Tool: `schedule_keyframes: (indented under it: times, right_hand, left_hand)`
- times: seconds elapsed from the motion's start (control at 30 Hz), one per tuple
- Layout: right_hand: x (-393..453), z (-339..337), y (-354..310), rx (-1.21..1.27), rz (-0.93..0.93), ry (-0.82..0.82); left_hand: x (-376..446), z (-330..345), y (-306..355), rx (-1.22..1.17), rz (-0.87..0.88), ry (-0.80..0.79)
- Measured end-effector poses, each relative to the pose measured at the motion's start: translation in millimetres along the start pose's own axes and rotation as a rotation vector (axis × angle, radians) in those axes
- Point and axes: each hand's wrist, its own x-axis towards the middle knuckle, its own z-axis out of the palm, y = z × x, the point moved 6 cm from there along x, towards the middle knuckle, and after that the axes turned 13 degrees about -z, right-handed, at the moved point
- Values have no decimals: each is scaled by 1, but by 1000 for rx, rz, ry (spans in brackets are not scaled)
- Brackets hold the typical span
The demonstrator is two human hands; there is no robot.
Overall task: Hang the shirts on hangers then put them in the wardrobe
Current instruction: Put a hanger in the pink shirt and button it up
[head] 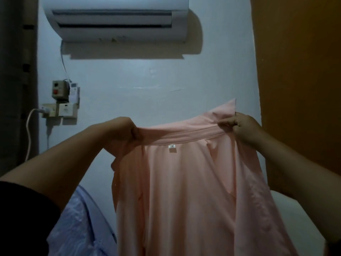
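Observation:
A pale pink shirt (188, 191) hangs in front of me, held up by its collar with the inside and a small white label facing me. My left hand (123, 133) grips the left end of the collar. My right hand (241, 128) pinches the right end, where a collar point sticks up. The shirt's body drops out of the bottom of the view. No hanger is in sight.
A light blue striped garment (77, 224) lies low on the left. A brown wooden panel (299, 71) fills the right side. On the white wall are an air conditioner (116, 17) and a switch box with a plugged cable (60, 100).

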Motion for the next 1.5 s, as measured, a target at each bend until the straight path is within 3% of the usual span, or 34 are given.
schedule_keyframes:
  times: [0.13,0.33,0.43,0.53,0.77,0.87,1.07,1.3,1.5]
  right_hand:
    - [-7,-10,-8,-39,-27,-6]
    - [-16,-11,-12,81,3,32]
    - [-19,-11,-21,235,43,57]
    - [-16,-8,-32,194,34,28]
    - [-8,-17,-41,174,29,55]
    - [-14,-12,-36,107,44,-58]
    - [-52,56,5,-10,119,-353]
    - [-170,204,91,-17,374,-688]
    - [-282,318,138,66,529,-767]
  left_hand:
    - [-11,-26,7,112,60,109]
    - [-40,-49,12,-157,56,110]
    - [-46,-57,8,-175,78,157]
    - [-52,-74,-2,-206,62,208]
    - [-52,-96,0,17,142,240]
    - [-45,-78,2,119,135,186]
    - [-30,25,-18,293,172,-32]
    - [-32,235,-59,445,214,-414]
    - [-34,395,-84,491,226,-617]
